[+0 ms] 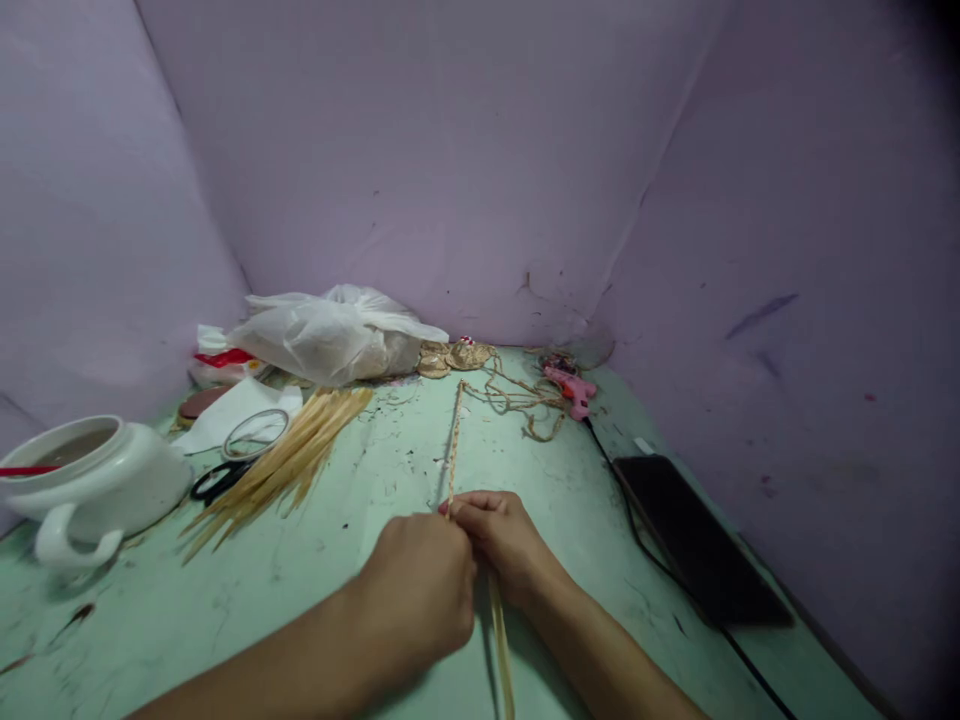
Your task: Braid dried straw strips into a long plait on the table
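Note:
A thin braid (454, 440) of pale, straw-like strands runs from the far part of the green table toward me. My left hand (424, 575) is closed in a fist at its near end, with the thumb side toward the braid. Beside it, my right hand (499, 535) pinches the braid between thumb and fingers. Loose flat strands (501, 640) hang below the hands toward the bottom edge. My left fingertips are hidden behind the fist. Brown twine (517, 395) lies in loops near the braid's far end.
On the left stand a white pot (150, 480), black-handled scissors (217, 483), a tape roll (256, 434) and a straw bundle (300, 450). A white plastic bag (337, 335) rests at the back. To the right lie a pink glue gun (574, 388), its black cord and a dark phone-like slab (697, 540).

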{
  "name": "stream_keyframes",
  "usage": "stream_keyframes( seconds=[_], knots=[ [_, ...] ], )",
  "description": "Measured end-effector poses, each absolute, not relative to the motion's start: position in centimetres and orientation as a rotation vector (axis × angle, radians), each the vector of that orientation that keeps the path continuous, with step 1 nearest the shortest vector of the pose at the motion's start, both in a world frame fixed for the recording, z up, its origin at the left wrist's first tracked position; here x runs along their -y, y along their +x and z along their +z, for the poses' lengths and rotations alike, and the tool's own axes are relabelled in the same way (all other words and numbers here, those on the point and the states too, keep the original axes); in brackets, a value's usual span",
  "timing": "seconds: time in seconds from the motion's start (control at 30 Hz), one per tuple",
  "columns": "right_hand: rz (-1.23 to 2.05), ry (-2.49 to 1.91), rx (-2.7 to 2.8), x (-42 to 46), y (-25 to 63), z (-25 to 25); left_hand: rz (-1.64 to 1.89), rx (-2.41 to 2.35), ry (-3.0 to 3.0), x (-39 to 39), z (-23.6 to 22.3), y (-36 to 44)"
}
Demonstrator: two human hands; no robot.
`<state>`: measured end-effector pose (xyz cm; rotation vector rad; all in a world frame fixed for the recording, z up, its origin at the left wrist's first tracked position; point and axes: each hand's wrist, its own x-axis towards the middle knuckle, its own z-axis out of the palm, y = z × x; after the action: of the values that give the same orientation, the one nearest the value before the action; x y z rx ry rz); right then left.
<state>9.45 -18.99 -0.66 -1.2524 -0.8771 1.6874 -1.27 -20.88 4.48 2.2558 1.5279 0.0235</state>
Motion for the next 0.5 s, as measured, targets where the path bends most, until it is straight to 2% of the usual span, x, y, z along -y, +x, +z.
stream_keyframes(
  seconds=[0.07,0.13,0.27,0.37,0.5],
  knots=[
    [1.701,-1.256,0.919,18.9,9.7,-0.7,0.209,-1.593,2.121,19.6,5.5,-2.3],
    [1.708,-1.275,0.971,18.8,9.8,-0.8,0.437,-1.627,1.745,18.3,5.7,-3.0],
    [1.694,-1.186,1.073,18.6,9.8,-0.9,0.349,-1.314,1.141,17.1,3.9,-2.9],
    [1.658,-1.166,1.222,18.3,10.3,-0.8,0.366,-1.196,1.109,17.0,2.6,-2.6],
    [1.461,-1.322,1.575,18.1,11.3,-0.9,0.279,-1.345,1.295,17.0,2.2,-2.4]
  ],
)
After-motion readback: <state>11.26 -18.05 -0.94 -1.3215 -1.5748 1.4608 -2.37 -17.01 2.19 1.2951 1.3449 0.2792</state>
